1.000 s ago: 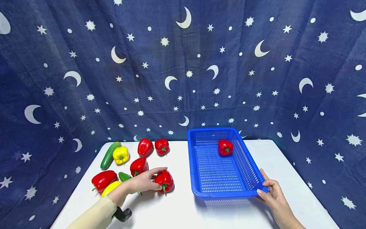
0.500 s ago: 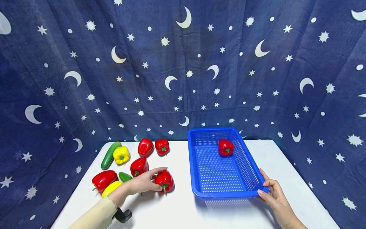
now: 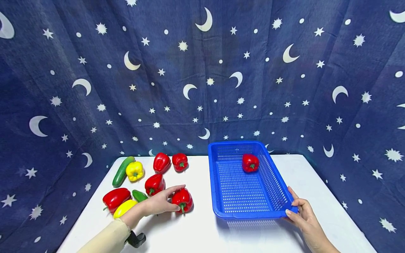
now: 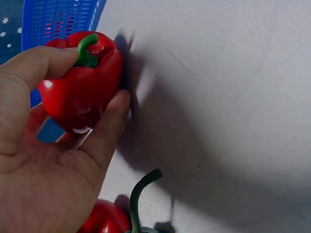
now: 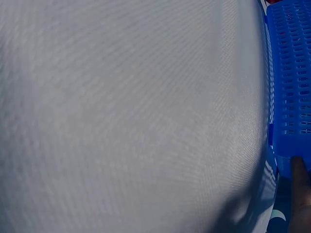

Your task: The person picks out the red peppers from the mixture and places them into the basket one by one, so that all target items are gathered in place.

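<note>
My left hand [image 3: 159,203] grips a red bell pepper [image 3: 182,199] with a green stem, near the middle of the white table. In the left wrist view the thumb lies by the stem of this pepper [image 4: 82,97], and the fingers curve round its other side. My right hand [image 3: 303,219] pinches the near right corner of a blue perforated plastic basket [image 3: 243,215], thumb on the rim. Another red bell pepper [image 3: 250,163] lies inside that basket toward its far right. One finger of the right hand [image 5: 300,194] shows against the basket in the right wrist view.
Left of the basket lie more red bell peppers [image 3: 155,184], a yellow bell pepper [image 3: 134,171] and a long green cucumber [image 3: 123,171]. A smooth yellow item [image 3: 124,208] and a small green vegetable [image 3: 139,195] sit by the left forearm. A dark blue star-patterned curtain [image 3: 209,88] surrounds the table.
Both hands keep their holds and the basket stays in place. The whole head view has shifted very slightly to the right.
</note>
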`<state>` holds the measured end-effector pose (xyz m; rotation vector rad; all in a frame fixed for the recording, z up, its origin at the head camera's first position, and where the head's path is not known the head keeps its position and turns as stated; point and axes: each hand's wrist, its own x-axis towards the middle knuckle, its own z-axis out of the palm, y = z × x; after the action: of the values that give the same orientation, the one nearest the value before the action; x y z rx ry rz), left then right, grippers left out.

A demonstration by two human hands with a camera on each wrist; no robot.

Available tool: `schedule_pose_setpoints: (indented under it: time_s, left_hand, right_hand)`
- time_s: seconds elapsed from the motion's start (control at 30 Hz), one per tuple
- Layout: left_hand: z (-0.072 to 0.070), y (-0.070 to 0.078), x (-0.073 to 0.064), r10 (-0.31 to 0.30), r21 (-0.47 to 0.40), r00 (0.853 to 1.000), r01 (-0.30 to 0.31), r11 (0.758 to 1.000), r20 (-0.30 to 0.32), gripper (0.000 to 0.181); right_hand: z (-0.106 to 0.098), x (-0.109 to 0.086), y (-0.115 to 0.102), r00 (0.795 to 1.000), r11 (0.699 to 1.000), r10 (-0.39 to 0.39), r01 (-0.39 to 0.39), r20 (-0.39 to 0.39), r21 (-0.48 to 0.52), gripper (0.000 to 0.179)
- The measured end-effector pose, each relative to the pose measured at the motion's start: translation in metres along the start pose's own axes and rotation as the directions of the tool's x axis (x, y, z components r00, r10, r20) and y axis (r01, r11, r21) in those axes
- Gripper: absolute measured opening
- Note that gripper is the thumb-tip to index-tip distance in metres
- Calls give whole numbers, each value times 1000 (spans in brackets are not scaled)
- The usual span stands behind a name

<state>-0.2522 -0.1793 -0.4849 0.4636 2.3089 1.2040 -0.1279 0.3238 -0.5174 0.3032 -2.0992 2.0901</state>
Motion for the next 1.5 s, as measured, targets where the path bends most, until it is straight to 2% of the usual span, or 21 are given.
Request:
schedule_pose_setpoints:
  time_s: [0.47,0.9,1.17,1.33,1.5]
  left_hand:
    - [1,0,-3,13,32,1000,-13,999,-11,79]
    - [3,-2,-2,1,29,1000,0,1000,-29,78]
    - [2,-5,-2,-3,-5,999,3,1000,-49,78]
    - [-1,1,-1,16,-18,998,-17,1000,-59,78]
    - [-9,13,0,37,-37,995,-40,999,-92,78]
  right_hand:
    - [-1,0,1,1000,1000,-23,23,19,18,20]
    - [1,-1,1,999,999,-40,40,3,27,19]
    - [2,-1,2,1000,999,-29,29,4,22,20]
    - [3,-1,1,1000,1000,-11,11,-8,5,21]
    - [2,0,0,1000,1000,3,-3,-18,-5,23]
